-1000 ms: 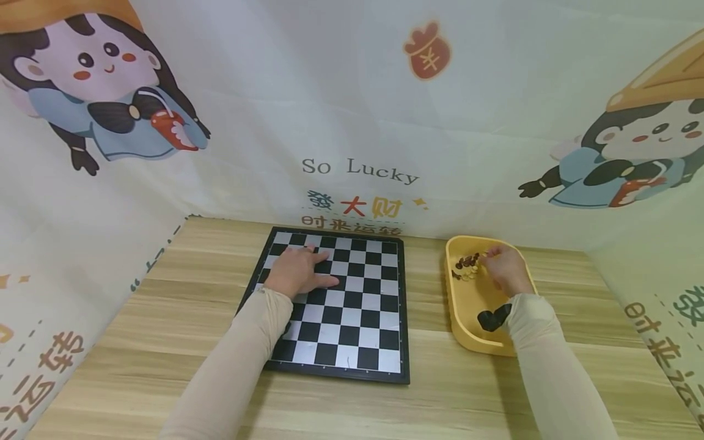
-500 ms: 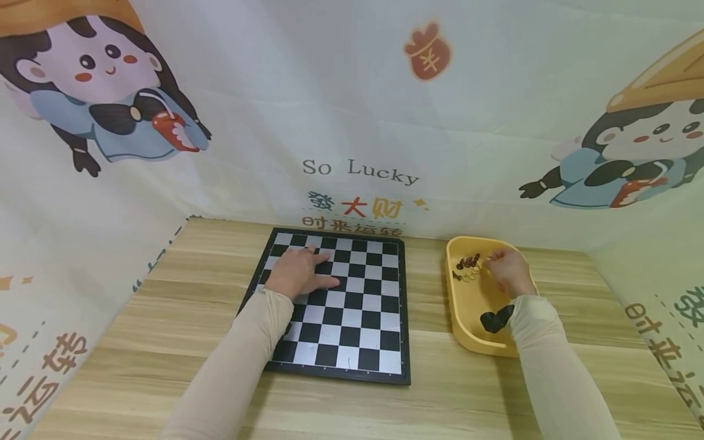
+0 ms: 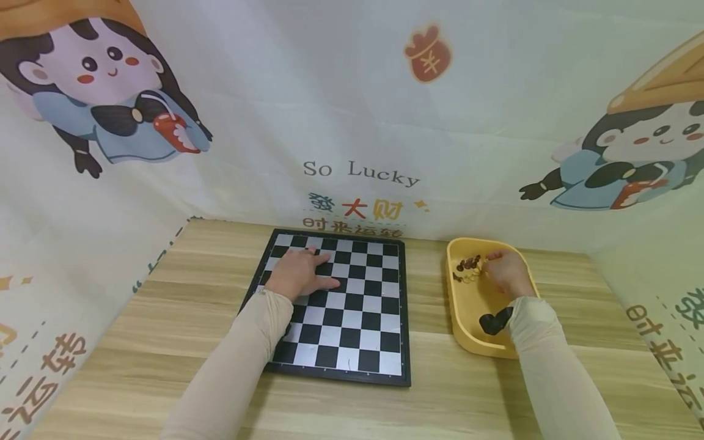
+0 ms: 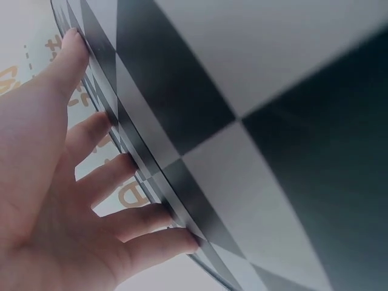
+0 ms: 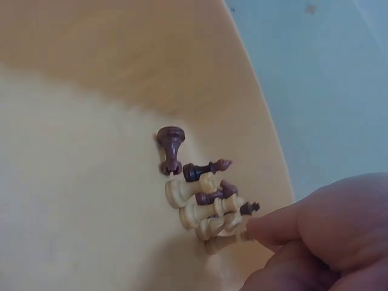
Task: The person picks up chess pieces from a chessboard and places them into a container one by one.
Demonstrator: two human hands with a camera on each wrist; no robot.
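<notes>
My left hand [image 3: 294,270] rests on the black-and-white chessboard [image 3: 360,318], fingers spread. In the left wrist view, the fingertips of that hand [image 4: 79,212] touch the checkered surface [image 4: 206,109]. My right hand [image 3: 508,272] is inside the yellow basket [image 3: 459,339], at its far end. There the right hand [image 5: 327,242] pinches the end of a cream chess piece [image 5: 221,244], whose kind is partly hidden by the fingers. Beside it lie cream pieces [image 5: 193,213], a dark rook [image 5: 171,145] and other dark pieces [image 5: 199,172], several in all.
The board and the basket stand apart on a wood-grain table [image 3: 429,391]. A printed cloth [image 3: 352,110] hangs behind and at both sides. A black wrist camera [image 3: 493,321] on the right wrist hangs over the basket floor.
The right hand has shifted slightly to the right inside the basket, a little away from the dark pieces. The left hand stays in place on the chessboard.
</notes>
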